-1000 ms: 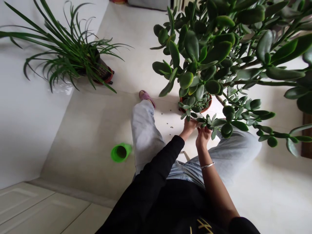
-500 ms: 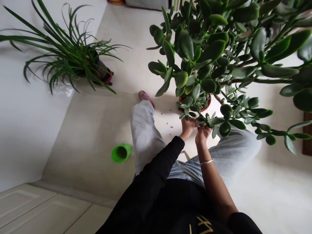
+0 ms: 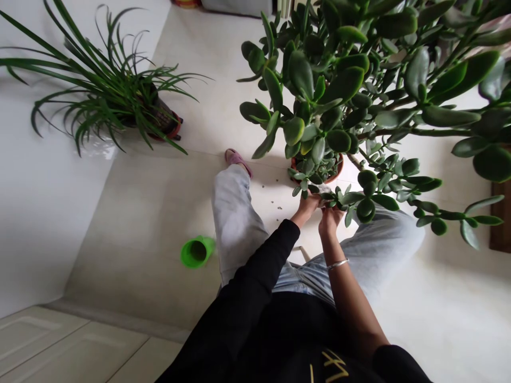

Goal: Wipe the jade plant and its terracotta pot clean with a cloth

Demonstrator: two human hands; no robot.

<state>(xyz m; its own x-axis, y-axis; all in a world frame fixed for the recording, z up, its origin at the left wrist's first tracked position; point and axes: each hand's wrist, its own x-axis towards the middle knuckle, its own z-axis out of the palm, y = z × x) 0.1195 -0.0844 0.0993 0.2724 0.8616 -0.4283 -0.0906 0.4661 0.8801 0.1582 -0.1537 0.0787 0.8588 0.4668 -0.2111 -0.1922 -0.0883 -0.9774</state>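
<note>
On the tiled floor [image 3: 215, 96], the left hand [image 3: 305, 208] and right hand [image 3: 329, 221] pinch a jade branch [image 3: 339, 198] between their fingers, the pot [image 3: 336, 173] just beyond, a green cup [image 3: 197, 251] well aside.

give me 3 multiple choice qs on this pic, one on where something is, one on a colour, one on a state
1. Where is the green plastic cup? A) on the floor B) in a hand C) in a pot
2. What colour is the slipper? A) black B) pink C) green
3. What do the left hand and right hand touch? A) the green plastic cup B) a jade plant sprig C) nothing

1 A: it lies on its side there.
2 B: the slipper shows pink.
3 B: both hands close on the sprig.
</note>
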